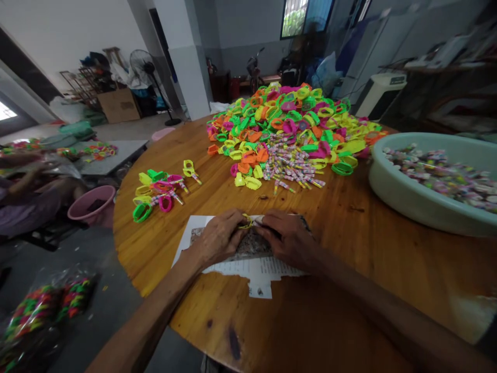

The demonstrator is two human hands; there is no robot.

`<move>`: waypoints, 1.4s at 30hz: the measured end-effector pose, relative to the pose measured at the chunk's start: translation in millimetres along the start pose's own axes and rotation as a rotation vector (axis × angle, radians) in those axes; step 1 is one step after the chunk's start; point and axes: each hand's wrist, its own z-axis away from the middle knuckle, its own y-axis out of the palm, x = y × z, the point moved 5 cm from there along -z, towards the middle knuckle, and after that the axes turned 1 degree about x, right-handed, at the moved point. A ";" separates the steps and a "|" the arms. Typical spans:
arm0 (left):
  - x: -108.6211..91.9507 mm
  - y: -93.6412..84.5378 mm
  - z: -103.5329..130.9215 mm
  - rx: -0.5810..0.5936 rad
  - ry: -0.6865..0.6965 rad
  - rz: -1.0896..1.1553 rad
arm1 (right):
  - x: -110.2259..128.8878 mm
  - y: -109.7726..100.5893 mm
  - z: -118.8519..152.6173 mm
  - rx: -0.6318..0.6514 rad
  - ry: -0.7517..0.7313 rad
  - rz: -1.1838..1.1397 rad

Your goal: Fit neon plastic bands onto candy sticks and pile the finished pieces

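Observation:
My left hand (223,233) is closed around a yellow plastic toy watch (245,221), most of it hidden by the fingers. My right hand (289,238) pinches a small whitish piece (258,220) against the watch; it looks like the end of a printed tube, but the fingers cover the rest. Both hands meet over a speckled stone slab (248,246) lying on a torn printed paper sheet (233,267). Left of them lies a small group of toy watches (155,189), some with printed tubes attached. Beyond my hands is a heap of loose printed tubes (289,163).
A large pile of bright toy watches (287,114) covers the far side of the round wooden table (151,248). At right stands a pale green basin (419,194) of small printed pieces. Another person sits at left near a pink bucket (93,204); bagged watches (34,311) lie below.

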 end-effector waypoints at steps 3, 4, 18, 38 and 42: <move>-0.5 -0.2 -0.2 -0.006 0.018 0.009 | 1.8 1.9 -0.1 0.027 -0.012 -0.008; -0.7 -0.3 -0.3 -0.007 0.024 0.008 | 2.0 3.0 0.0 0.034 -0.015 -0.001; -4.5 -0.4 -1.3 -0.020 0.049 -0.015 | 12.7 11.5 -1.3 0.246 -0.152 0.475; 50.5 -44.7 20.9 -0.182 -0.149 -0.086 | -30.0 -9.6 -35.7 0.254 0.113 0.313; 97.7 -97.0 23.9 -0.364 -0.261 -0.508 | -78.8 -23.1 -55.9 0.142 0.330 0.521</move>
